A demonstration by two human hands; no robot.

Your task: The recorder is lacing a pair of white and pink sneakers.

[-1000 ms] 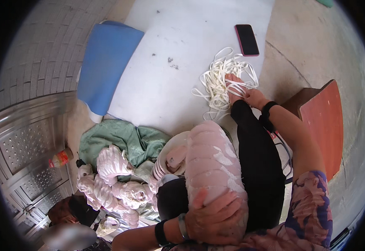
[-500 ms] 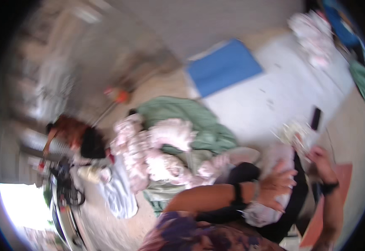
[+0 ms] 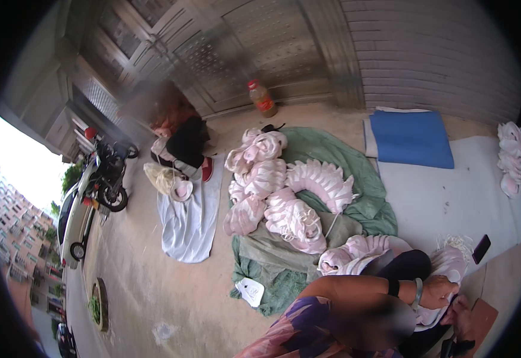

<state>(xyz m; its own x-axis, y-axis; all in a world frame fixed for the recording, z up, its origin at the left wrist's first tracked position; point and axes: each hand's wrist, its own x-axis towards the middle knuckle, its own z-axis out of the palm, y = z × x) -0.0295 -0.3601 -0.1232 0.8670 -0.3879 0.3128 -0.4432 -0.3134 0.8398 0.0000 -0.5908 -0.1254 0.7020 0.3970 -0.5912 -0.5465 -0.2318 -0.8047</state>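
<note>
At the lower right, a white-and-pink fabric bundle (image 3: pixel 449 261) lies across my dark-trousered lap, with loose pale threads at its far end. My left hand (image 3: pixel 436 292), with a bracelet and a black band on the wrist, has its fingers closed on the bundle's near part. Close beside it is my right hand (image 3: pixel 462 317), fingers bent together against the bundle's edge; what they pinch is too small to make out. Just left of my knee lies another ruffled white-and-pink bundle (image 3: pixel 356 253).
More ruffled bundles (image 3: pixel 278 179) are heaped on a green cloth (image 3: pixel 371 203). A blue mat (image 3: pixel 412 140) and dark phone-like object (image 3: pixel 481 249) lie on a pale sheet (image 3: pixel 418 185). A bottle (image 3: pixel 263 100) stands by the metal door. Another person (image 3: pixel 180 131) sits at the left.
My view has swung left and steadied. My right hand has come from the bundle's thready far end to beside my left hand, which has gone from spread over the bundle to closed on it.
</note>
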